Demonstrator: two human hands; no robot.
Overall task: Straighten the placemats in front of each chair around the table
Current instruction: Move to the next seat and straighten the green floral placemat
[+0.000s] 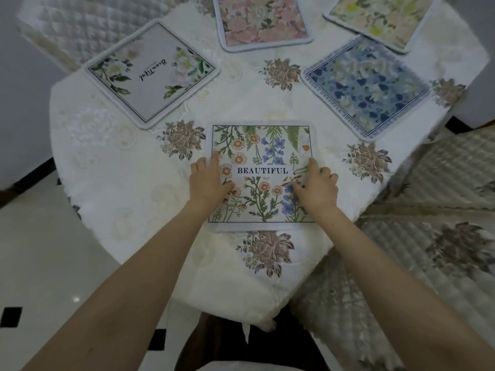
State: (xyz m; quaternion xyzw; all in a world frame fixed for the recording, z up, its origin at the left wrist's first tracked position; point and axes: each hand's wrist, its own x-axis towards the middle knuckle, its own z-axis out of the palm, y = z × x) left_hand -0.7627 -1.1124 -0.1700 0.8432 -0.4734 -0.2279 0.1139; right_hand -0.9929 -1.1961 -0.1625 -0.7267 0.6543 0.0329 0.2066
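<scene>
Hands, left (207, 180) and right (317, 184), fingers flat on wildflower placemat (261, 167) side edges

A round table draped in a cream lace tablecloth (128, 167) with brown embroidered roses fills the middle of the frame. Five square floral fabric placemats lie on it: a wildflower "BEAUTIFUL" mat (261, 145) at centre, a grey script mat (151, 73) upper left, a pink mat (263, 21) top centre, a yellow-green mat (380, 20) upper right, and a blue mat (367, 87) right.
</scene>
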